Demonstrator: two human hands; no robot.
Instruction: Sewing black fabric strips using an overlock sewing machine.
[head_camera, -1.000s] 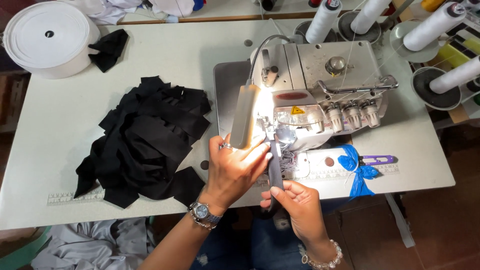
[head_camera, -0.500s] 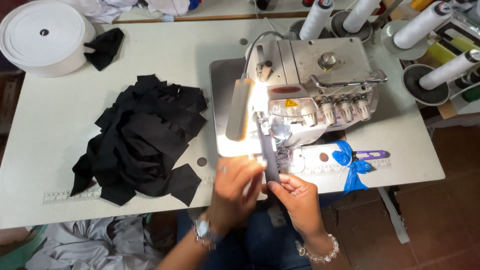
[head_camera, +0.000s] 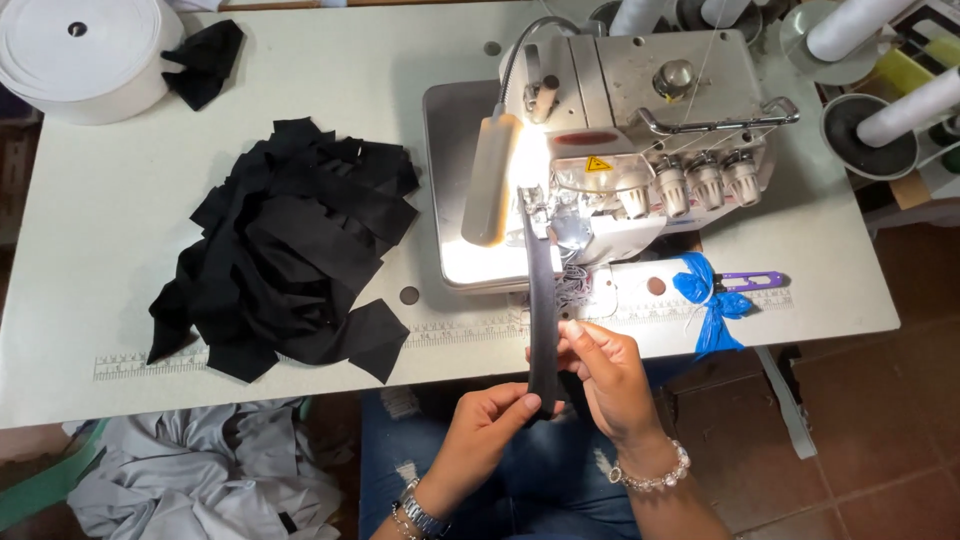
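Two hands – left hand (head_camera: 487, 425), right hand (head_camera: 607, 375) – each grip pinching black strip (head_camera: 541, 300), fed into sewing machine (head_camera: 640, 150).

Single head-worn view, looking steeply down, close over sewing table (head_camera: 300, 120), machine (head_camera: 640, 130) ahead

A pile of black cloth pieces (head_camera: 285, 250) lies on the counter (head_camera: 110, 200). A white tape roll (head_camera: 85, 55) sits far left, thread cones (head_camera: 905, 100) far right, grey cloth (head_camera: 200, 470) below.

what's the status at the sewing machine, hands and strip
Left hand and right hand both pinching black strip. Strip runs taut up under the machine's foot. Nothing in the way.
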